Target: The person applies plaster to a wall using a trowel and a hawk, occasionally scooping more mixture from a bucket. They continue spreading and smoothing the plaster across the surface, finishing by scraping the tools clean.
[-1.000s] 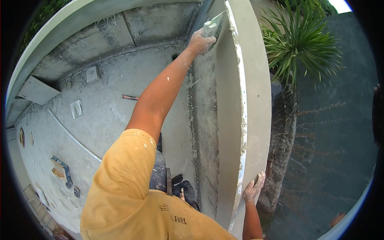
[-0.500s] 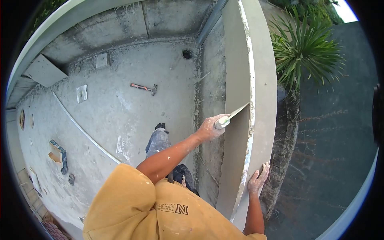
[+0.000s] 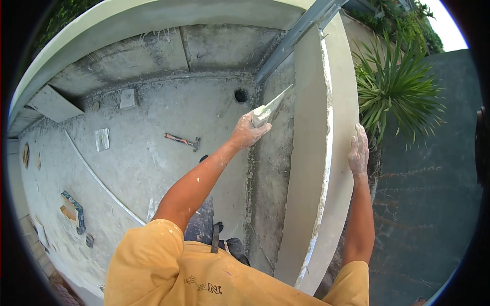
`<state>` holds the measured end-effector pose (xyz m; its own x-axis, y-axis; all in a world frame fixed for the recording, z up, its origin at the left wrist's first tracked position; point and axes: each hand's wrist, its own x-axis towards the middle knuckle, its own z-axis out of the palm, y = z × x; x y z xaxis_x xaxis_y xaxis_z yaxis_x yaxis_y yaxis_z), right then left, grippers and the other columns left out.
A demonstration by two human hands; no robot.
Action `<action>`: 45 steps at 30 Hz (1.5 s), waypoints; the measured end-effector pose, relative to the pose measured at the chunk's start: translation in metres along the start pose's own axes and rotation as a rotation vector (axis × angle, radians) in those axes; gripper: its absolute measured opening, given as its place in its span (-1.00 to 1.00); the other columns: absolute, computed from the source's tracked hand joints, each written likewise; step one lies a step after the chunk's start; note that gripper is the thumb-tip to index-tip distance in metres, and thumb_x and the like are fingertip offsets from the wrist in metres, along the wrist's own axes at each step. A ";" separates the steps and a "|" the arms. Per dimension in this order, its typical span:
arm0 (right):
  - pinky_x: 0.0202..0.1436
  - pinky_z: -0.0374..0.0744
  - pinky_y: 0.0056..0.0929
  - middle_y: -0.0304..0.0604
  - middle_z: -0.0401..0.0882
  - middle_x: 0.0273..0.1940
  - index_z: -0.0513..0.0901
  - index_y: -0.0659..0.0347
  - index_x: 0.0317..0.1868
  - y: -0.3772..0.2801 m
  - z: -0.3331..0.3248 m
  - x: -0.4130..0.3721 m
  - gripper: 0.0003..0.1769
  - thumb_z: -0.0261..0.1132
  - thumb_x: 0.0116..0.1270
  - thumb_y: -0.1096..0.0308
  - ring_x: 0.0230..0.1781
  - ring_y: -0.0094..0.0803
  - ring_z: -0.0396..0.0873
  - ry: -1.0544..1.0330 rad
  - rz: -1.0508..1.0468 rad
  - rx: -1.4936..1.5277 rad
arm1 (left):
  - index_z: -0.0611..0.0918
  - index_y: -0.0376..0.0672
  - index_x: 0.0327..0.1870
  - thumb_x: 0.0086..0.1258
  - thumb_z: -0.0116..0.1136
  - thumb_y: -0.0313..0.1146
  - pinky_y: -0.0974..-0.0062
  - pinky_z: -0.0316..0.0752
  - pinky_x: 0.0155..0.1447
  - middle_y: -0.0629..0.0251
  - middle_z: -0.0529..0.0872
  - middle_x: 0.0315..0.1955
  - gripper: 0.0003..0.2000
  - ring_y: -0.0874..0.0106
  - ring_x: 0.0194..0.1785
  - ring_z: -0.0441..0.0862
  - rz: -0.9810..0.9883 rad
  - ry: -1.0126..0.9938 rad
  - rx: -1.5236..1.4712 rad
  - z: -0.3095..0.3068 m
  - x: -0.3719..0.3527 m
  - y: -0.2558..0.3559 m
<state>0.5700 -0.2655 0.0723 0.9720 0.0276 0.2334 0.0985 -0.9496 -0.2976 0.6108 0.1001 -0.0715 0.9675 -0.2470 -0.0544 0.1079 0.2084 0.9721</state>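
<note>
My left hand (image 3: 249,131), dusted with white, is closed round the handle of a putty knife (image 3: 278,102). The blade points up and to the right, apart from the wall's top edge. My right hand (image 3: 359,152) lies flat against the outer side of the low wall, fingers stretched out and holding nothing. Smooth grey plaster covers the low wall (image 3: 309,153) on its inner face. Along its top corner runs a rough white strip (image 3: 326,127), patchy with filler.
A hammer (image 3: 182,141) lies on the concrete floor, left of a round drain hole (image 3: 241,95). Further left are a long pale pipe (image 3: 102,181) and an open box (image 3: 73,210). A metal post (image 3: 293,43) stands at the wall's far end. A spiky plant (image 3: 395,89) grows outside.
My left hand has drawn the putty knife off the wall edge, up and to the left. My right hand has slid forward along the wall's outer side. The view has shifted slightly.
</note>
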 end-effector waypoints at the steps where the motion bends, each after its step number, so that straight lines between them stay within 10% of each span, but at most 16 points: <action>1: 0.54 0.22 -0.13 0.07 0.38 0.41 0.43 0.26 0.39 0.007 0.013 0.017 -0.56 -0.01 0.59 0.33 0.49 -0.03 0.25 -0.039 0.051 0.055 | 0.49 -0.33 0.31 0.30 0.39 -0.35 0.48 0.48 0.22 0.27 0.69 0.05 -0.43 0.52 0.06 0.58 0.003 0.002 -0.019 -0.006 0.035 0.004; 12: 0.56 0.16 -0.08 0.07 0.37 0.41 0.45 0.32 0.36 -0.006 0.038 0.039 -0.56 -0.01 0.57 0.34 0.50 0.02 0.22 -0.082 0.148 -0.086 | 0.60 -0.26 0.16 0.30 0.37 -0.41 0.54 0.49 0.17 0.35 0.73 -0.04 -0.59 0.57 -0.03 0.59 0.204 -0.014 0.191 -0.014 0.295 0.032; 45: 0.55 0.17 -0.01 0.14 0.39 0.38 0.46 0.38 0.33 -0.002 0.035 0.039 -0.56 0.03 0.51 0.41 0.48 0.10 0.24 -0.101 0.161 -0.078 | 0.59 -0.23 0.22 0.23 0.30 -0.50 0.40 0.57 0.18 0.00 0.76 -0.02 -0.53 0.31 0.09 0.74 0.386 0.350 0.306 0.068 0.303 0.014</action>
<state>0.6156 -0.2510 0.0494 0.9907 -0.0995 0.0933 -0.0735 -0.9655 -0.2497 0.8901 -0.0359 -0.0594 0.9470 0.1290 0.2940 -0.2865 -0.0739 0.9552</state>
